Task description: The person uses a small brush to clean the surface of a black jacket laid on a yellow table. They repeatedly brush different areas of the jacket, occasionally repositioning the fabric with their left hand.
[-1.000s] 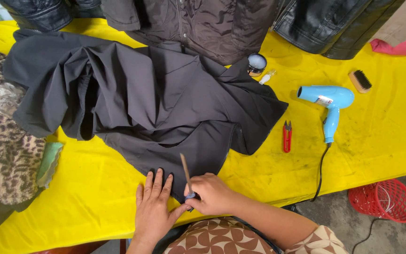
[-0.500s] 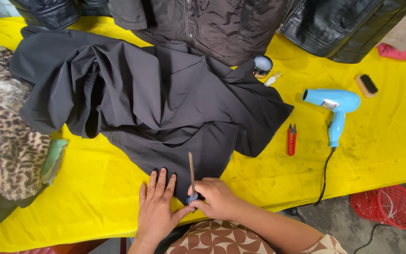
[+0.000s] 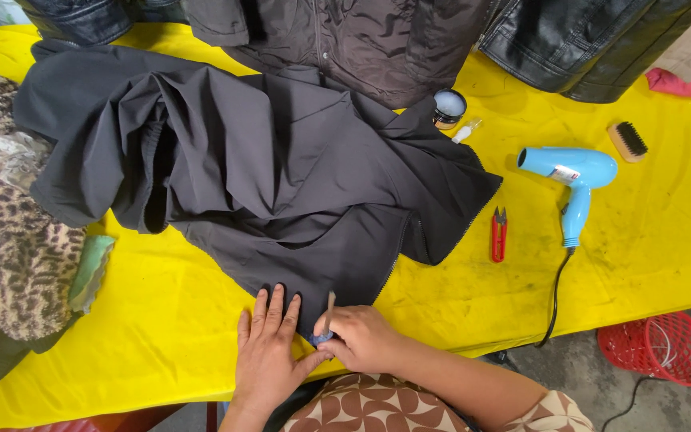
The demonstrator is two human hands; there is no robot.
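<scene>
While the left hand (image 3: 267, 358) presses flat on the dark jacket's (image 3: 265, 176) hem, the right hand (image 3: 361, 338) pinches 1 thin brush (image 3: 328, 314), with work seemingly confined to that edge.

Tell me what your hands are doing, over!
Left hand flat on dark jacket hem. Right hand grips thin brush, tip at the hem. Nothing in the way.

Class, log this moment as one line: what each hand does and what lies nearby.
left hand: flat on dark jacket | right hand: holds small stick at hem | nearby: red snips, blue hairdryer
</scene>
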